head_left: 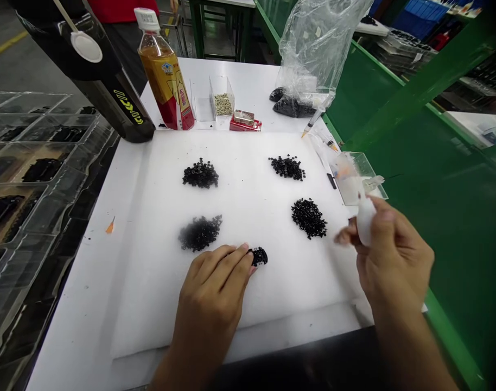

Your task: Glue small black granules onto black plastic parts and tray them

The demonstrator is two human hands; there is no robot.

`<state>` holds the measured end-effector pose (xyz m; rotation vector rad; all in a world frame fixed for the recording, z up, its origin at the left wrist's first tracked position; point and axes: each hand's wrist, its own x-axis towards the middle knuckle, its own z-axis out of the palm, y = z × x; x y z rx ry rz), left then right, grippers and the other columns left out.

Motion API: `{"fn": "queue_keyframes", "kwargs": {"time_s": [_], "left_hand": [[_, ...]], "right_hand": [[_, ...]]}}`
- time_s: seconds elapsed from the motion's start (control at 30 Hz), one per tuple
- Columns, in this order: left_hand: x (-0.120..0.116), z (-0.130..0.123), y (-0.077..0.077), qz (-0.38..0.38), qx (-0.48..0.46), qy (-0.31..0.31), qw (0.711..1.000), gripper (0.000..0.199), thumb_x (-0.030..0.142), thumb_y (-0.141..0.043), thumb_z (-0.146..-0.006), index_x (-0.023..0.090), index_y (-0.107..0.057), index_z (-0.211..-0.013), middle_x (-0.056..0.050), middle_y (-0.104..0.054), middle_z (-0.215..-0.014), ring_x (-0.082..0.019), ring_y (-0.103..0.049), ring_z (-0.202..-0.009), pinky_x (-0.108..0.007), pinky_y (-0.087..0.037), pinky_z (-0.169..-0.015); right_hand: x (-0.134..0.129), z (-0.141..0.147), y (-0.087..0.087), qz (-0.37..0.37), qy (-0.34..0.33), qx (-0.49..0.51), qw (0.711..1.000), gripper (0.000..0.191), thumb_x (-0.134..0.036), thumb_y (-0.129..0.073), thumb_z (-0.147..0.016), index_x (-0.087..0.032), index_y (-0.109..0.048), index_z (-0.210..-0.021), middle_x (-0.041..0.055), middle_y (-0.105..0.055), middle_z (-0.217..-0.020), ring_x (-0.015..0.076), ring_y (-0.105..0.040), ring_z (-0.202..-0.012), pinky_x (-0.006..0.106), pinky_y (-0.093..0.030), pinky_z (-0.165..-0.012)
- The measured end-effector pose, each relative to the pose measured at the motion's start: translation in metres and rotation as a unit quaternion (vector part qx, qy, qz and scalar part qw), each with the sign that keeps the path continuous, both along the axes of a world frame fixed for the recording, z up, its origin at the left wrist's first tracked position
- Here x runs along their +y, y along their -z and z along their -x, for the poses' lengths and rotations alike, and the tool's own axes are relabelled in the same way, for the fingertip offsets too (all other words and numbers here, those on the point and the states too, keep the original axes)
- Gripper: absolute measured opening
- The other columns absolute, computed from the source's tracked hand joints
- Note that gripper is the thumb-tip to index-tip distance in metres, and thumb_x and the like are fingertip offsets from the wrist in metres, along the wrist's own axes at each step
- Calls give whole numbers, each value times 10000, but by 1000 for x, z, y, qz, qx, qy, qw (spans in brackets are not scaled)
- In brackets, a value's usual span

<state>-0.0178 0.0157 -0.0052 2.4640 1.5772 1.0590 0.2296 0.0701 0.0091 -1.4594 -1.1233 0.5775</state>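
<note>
My left hand rests on the white foam sheet. Its fingers are pressed together over a small black, shiny part, whose right end sticks out beyond the fingertips. My right hand, raised at the right edge of the sheet, is closed around a small white squeeze bottle with its narrow tip up. Four-cornered around the sheet lie piles of tiny black pieces: a far-left pile, a near-left pile, a far-right pile and a near-right pile.
A black tumbler and a drink bottle stand at the back left. Behind the sheet are a clear box, a red packet and a plastic bag. Compartment trays lie left; a green panel rises right.
</note>
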Motion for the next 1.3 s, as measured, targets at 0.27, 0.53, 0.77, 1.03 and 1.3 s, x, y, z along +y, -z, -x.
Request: {"fn": "queue_keyframes", "kwargs": {"time_s": [0.27, 0.53, 0.77, 1.03, 1.3], "left_hand": [[0, -5, 0, 8, -21, -21, 1000, 220, 55, -672, -948, 118, -727, -1152, -78, -787, -1132, -237, -701, -1077, -430, -568, -932], [2, -7, 0, 24, -50, -30, 998, 207, 62, -682, -946, 132, -737, -1133, -65, -792, -1118, -227, -697, -1065, -419, -561, -931], [1, -7, 0, 28, -53, -33, 998, 204, 60, -694, -940, 111, -747, -1129, -75, -797, -1110, -226, -696, -1079, -413, -567, -946], [1, -7, 0, 35, -63, -38, 997, 194, 77, -690, -950, 120, -750, -1129, -58, -802, -1115, -216, -703, -1079, -409, -575, -958], [0, -7, 0, 40, -72, -44, 996, 181, 79, -697, -944, 137, -754, -1106, -51, -804, -1102, -217, -712, -1070, -412, -578, -951]], "right_hand": [[-20, 38, 0, 89, 32, 300, 949, 387, -387, -893, -738, -218, -546, -777, -74, -484, -630, 88, -463, -499, 207, -449, -463], [-26, 54, 7, 117, 91, 272, 951, 518, -451, -901, -739, -209, -456, -629, -69, -395, -613, 86, -418, -503, 212, -503, -455], [-27, 57, 7, 115, 87, 250, 957, 411, -445, -889, -765, -215, -557, -689, -64, -396, -609, 95, -418, -498, 213, -461, -419], [-27, 58, 7, 85, 57, 217, 971, 419, -388, -846, -827, -210, -507, -657, -59, -372, -594, 108, -420, -524, 228, -420, -425], [-26, 61, 5, 82, 60, 201, 974, 421, -365, -825, -859, -214, -492, -649, -55, -355, -602, 104, -376, -524, 234, -399, -404]]}}
